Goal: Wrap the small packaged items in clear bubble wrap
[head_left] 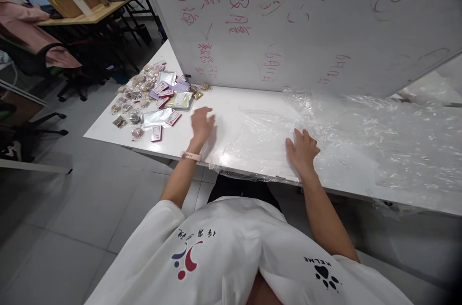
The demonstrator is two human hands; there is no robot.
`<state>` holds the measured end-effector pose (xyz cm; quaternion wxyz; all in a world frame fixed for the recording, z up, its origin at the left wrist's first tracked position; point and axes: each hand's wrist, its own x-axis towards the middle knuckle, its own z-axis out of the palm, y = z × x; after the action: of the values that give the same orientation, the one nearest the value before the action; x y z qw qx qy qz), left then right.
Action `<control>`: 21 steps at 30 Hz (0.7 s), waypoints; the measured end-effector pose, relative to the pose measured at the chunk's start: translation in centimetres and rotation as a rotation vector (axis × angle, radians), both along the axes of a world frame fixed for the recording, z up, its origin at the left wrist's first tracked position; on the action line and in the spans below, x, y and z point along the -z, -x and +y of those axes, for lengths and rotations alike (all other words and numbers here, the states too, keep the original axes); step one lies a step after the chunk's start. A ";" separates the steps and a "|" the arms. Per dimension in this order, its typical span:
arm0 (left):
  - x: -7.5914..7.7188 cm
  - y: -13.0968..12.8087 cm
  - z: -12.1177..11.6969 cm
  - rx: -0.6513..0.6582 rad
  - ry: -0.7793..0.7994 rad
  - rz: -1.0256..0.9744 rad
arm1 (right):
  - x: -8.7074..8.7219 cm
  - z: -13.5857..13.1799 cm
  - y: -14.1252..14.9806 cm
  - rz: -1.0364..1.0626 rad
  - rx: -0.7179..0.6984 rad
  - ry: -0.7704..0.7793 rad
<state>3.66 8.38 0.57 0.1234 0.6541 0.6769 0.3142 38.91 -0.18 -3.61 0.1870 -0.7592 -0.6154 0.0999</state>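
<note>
My left hand (201,124) lies flat on the white table (249,103) with its fingers stretched toward a pile of small packets (151,98) at the table's left end; a pink watch band is on that wrist. My right hand (302,150) rests open, palm down, on a sheet of clear plastic film (361,127) that covers the middle and right of the table. Neither hand holds anything. The film is wrinkled on the right and smoother under my right hand.
A whiteboard (306,21) with red writing stands upright along the table's far edge. At far left are office chairs (43,59), a wooden desk (90,14) with laptops, and cardboard boxes. Grey tiled floor lies below the table's near edge.
</note>
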 end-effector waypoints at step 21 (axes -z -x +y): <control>0.3 13.4 1.0 -0.232 0.167 0.330 | 1.2 -0.2 0.4 0.090 -0.028 -0.022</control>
<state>-9.73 9.40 0.24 0.0277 0.6020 0.7822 0.1580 38.54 -0.35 -4.78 0.2215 -0.7430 -0.6181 0.1295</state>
